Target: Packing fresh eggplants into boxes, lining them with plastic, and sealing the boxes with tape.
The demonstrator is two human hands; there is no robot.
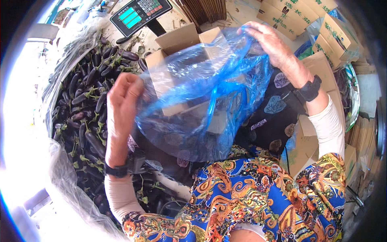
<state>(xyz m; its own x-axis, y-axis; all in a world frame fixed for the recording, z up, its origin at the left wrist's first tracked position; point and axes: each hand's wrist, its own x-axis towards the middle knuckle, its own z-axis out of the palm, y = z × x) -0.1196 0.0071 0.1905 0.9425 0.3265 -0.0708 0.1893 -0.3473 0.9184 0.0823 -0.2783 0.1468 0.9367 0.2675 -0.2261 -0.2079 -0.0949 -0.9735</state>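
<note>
A thin, see-through blue plastic bag (pixel 225 92) is stretched between my two hands, above my lap. My left hand (pixel 125 92) is closed, pinching the bag's left edge between thumb and fingers. My right hand (pixel 269 42) is farther away and to the right, with its fingers curled over the bag's far right edge. Behind the bag stands an open cardboard box (pixel 158 68) with its flaps up. The bag covers part of the box, and the box's inside shows only hazily through the film.
To my left lies a large heap of dark purple eggplants (pixel 86 84), edged by clear plastic sheeting (pixel 66 177). A scale display with a keypad (pixel 139 15) stands at the far left. Flattened cardboard (pixel 203 12) is stacked at the back, and printed cartons (pixel 332 38) stand at the far right.
</note>
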